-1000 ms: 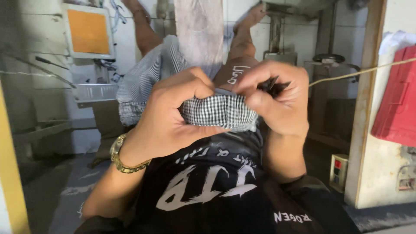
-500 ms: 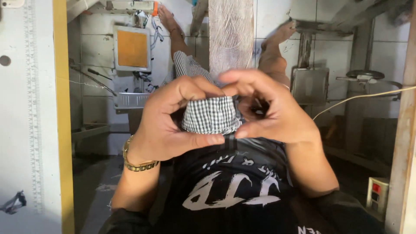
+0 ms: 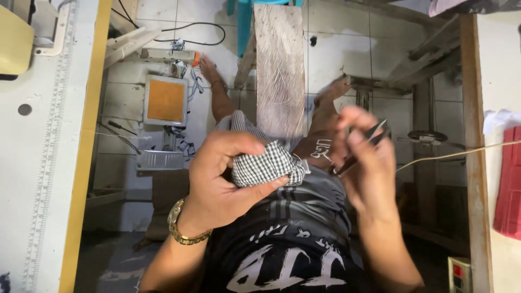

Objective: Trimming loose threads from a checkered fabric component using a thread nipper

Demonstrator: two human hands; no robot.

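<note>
My left hand, with a gold watch on the wrist, grips a small folded piece of black-and-white checked fabric between thumb and fingers, over my lap. My right hand is just to the right of the fabric, apart from it, and holds a small dark metal tool like thread snips, its tip pointing up and right. Below both hands is my black printed shirt.
A white table with a ruler strip and yellow edge runs down the left. A wooden board and tiled floor lie ahead, with a sewing-machine pedal. A wooden post, a taut thread and red cloth stand at right.
Both hands were closed together around the checked fabric. Now my right hand has come away to the right with the small tool, and the left alone keeps the fabric.
</note>
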